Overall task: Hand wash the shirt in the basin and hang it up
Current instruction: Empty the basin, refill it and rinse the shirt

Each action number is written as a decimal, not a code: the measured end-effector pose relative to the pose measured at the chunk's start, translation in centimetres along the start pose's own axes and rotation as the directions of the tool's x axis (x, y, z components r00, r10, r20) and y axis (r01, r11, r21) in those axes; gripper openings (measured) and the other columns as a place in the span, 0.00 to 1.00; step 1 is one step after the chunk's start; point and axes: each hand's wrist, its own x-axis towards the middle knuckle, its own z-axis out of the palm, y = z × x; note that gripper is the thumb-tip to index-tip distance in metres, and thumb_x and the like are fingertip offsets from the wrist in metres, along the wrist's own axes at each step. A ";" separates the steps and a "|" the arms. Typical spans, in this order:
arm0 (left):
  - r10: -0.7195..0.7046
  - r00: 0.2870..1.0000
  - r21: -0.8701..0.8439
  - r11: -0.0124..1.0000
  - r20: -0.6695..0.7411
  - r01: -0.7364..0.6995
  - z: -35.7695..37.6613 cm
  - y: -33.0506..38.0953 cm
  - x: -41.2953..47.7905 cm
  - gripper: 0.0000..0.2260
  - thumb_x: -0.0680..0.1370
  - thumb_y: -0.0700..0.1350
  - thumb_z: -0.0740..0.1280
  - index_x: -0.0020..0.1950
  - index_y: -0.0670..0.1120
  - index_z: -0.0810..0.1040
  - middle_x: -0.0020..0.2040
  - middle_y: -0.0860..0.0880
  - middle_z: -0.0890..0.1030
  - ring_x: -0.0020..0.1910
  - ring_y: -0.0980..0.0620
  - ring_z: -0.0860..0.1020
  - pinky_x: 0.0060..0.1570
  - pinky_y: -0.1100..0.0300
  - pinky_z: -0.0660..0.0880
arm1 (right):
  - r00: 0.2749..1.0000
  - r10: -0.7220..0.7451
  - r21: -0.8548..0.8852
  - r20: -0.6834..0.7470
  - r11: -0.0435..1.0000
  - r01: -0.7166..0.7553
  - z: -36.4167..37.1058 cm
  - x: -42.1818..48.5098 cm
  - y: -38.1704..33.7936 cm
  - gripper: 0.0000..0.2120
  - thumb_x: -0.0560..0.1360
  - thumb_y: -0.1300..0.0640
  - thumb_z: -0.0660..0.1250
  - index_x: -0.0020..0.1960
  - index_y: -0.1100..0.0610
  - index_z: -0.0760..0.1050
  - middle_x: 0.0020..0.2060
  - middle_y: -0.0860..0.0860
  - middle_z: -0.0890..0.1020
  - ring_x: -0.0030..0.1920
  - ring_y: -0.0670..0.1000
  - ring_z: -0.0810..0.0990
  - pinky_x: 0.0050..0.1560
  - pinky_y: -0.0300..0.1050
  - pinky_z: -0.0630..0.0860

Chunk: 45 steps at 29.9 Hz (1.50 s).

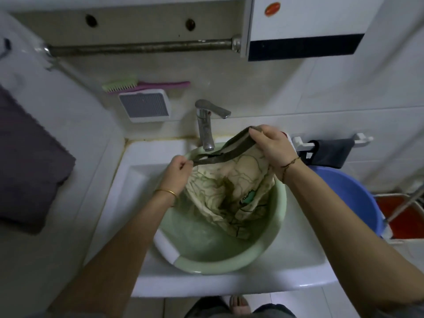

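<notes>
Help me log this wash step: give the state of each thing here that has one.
shirt: lifted by its dark collar, lower part in the basin.
basin: sits in the sink, holds water.
tap: no stream seen.
left hand: grips the collar.
right hand: grips the collar.

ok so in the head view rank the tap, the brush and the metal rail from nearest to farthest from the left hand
1. tap, just up and right of the left hand gripping the shirt, behind the green basin.
2. brush, higher on the wall, up and left.
3. metal rail, highest on the wall, above the brush.
</notes>
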 end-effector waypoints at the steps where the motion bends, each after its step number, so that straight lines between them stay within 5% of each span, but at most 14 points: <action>1: 0.020 1.000 0.016 1.000 0.008 -0.021 -0.9 0.9 0.0 0.11 0.76 0.37 0.66 0.38 0.48 0.68 0.35 0.51 0.71 0.36 0.53 0.69 0.34 0.67 0.66 | 1.000 -0.002 -0.004 0.010 1.000 0.002 -0.5 0.0 0.0 0.10 0.78 0.55 0.63 0.38 0.53 0.74 0.37 0.48 0.77 0.44 0.51 0.76 0.49 0.48 0.74; 4: 0.120 0.993 0.219 0.969 -0.014 -0.114 -3.8 2.9 -0.2 0.11 0.71 0.34 0.70 0.44 0.45 0.70 0.41 0.47 0.74 0.41 0.50 0.71 0.37 0.62 0.65 | 0.995 -0.008 -0.069 0.096 0.997 0.015 -1.8 -0.3 -0.4 0.04 0.75 0.54 0.68 0.45 0.54 0.75 0.41 0.48 0.79 0.46 0.51 0.78 0.48 0.44 0.76; 8: 0.176 0.984 0.441 0.886 -0.041 -0.141 -6.2 4.9 -0.8 0.12 0.71 0.35 0.69 0.53 0.45 0.76 0.48 0.47 0.76 0.48 0.48 0.74 0.45 0.62 0.66 | 0.976 -0.060 -0.470 0.208 0.869 0.154 -1.8 -0.2 -1.0 0.12 0.71 0.59 0.72 0.49 0.55 0.70 0.37 0.44 0.74 0.39 0.43 0.72 0.36 0.33 0.67; 11: 0.116 0.992 0.452 0.889 -0.048 -0.082 -7.1 6.4 -1.8 0.12 0.69 0.40 0.73 0.51 0.47 0.80 0.46 0.47 0.78 0.44 0.50 0.76 0.43 0.64 0.68 | 0.980 -0.106 -0.535 0.169 0.825 0.182 -1.1 0.0 -1.2 0.06 0.74 0.57 0.69 0.46 0.58 0.73 0.35 0.48 0.74 0.40 0.50 0.73 0.36 0.39 0.67; 17: 0.131 0.982 0.129 0.985 -0.136 -0.114 -9.3 10.7 -3.5 0.09 0.70 0.35 0.72 0.44 0.45 0.76 0.35 0.51 0.74 0.28 0.61 0.75 0.26 0.77 0.67 | 0.980 -0.200 -0.180 0.025 0.963 0.201 0.7 -0.1 -5.0 0.12 0.77 0.54 0.66 0.57 0.59 0.74 0.47 0.51 0.79 0.49 0.50 0.77 0.49 0.44 0.73; 21: 0.273 0.928 0.100 0.962 -0.254 -0.255 -10.8 14.9 -3.6 0.10 0.72 0.35 0.70 0.50 0.44 0.75 0.40 0.50 0.74 0.37 0.55 0.72 0.30 0.72 0.67 | 0.965 -0.261 0.020 -0.030 0.965 0.261 2.0 -0.3 -10.3 0.09 0.76 0.54 0.66 0.54 0.57 0.74 0.48 0.52 0.79 0.51 0.51 0.78 0.54 0.45 0.75; 28: 0.450 0.815 0.034 0.881 -0.366 -0.471 -13.6 22.7 -4.5 0.10 0.74 0.37 0.68 0.55 0.44 0.76 0.48 0.49 0.77 0.46 0.53 0.76 0.41 0.69 0.72 | 0.937 -0.345 0.342 -0.061 0.875 0.344 3.7 -1.5 -19.1 0.13 0.67 0.49 0.69 0.49 0.53 0.75 0.51 0.58 0.81 0.55 0.60 0.80 0.59 0.61 0.75; 33: 0.527 0.745 -0.061 0.799 -0.408 -0.599 -15.3 26.4 -5.4 0.10 0.73 0.37 0.68 0.54 0.45 0.76 0.46 0.50 0.78 0.42 0.57 0.77 0.41 0.70 0.74 | 0.921 -0.384 0.561 -0.066 0.749 0.353 3.7 -2.4 -23.3 0.05 0.78 0.59 0.64 0.52 0.60 0.73 0.41 0.56 0.80 0.43 0.54 0.80 0.51 0.52 0.78; 37: 0.493 0.801 -0.264 0.768 -0.339 -0.584 -14.3 25.1 -4.7 0.08 0.72 0.36 0.68 0.46 0.48 0.76 0.47 0.45 0.80 0.49 0.47 0.80 0.52 0.53 0.78 | 0.926 -0.370 0.611 -0.079 0.716 0.339 3.9 -2.7 -22.0 0.02 0.79 0.60 0.63 0.48 0.58 0.74 0.39 0.54 0.80 0.41 0.52 0.80 0.50 0.50 0.78; 41: 0.340 0.922 -0.319 0.867 -0.185 -0.384 -10.1 18.6 -2.5 0.08 0.72 0.38 0.69 0.45 0.51 0.76 0.43 0.49 0.80 0.47 0.48 0.80 0.51 0.52 0.78 | 0.980 -0.180 0.495 -0.090 0.845 0.201 4.6 -1.4 -14.7 0.04 0.79 0.57 0.63 0.51 0.55 0.75 0.42 0.53 0.81 0.43 0.51 0.81 0.47 0.46 0.79; 45: 0.224 0.972 -0.120 0.965 -0.076 -0.232 -5.4 10.6 -0.8 0.08 0.74 0.39 0.69 0.40 0.49 0.71 0.36 0.52 0.73 0.36 0.54 0.73 0.33 0.69 0.69 | 0.992 -0.013 -0.043 -0.127 0.999 0.008 4.7 -0.3 -6.2 0.07 0.79 0.55 0.62 0.52 0.56 0.76 0.48 0.53 0.78 0.51 0.52 0.75 0.51 0.43 0.72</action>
